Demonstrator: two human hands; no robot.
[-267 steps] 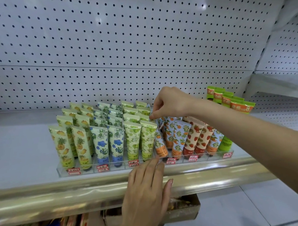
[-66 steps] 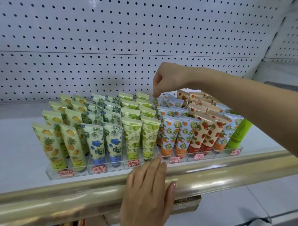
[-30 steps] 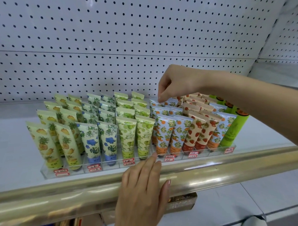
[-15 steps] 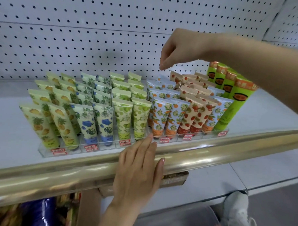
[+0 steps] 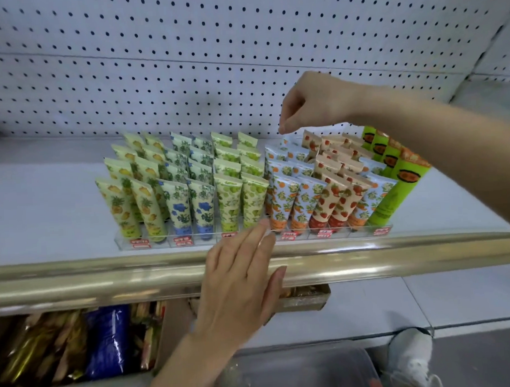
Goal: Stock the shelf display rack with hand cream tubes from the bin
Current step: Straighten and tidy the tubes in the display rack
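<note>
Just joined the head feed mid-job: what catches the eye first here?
The clear plastic display rack on the white shelf, packed with rows of fruit-printed hand cream tubes running yellow-green at left to orange and red at right. The right hand hangs above the back rows, fingers curled and empty; the flat left hand reaches the rack's front edge.

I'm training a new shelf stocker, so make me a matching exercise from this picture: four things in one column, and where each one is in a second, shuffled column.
1 pineapple tubes
2 bright green tubes
3 left hand
4 right hand

A above the back rows of the rack
B at the rack's left end
C across the gold rail, fingertips at the rack's front edge
D at the rack's right end

Pairs: 1-B, 2-D, 3-C, 4-A
</note>
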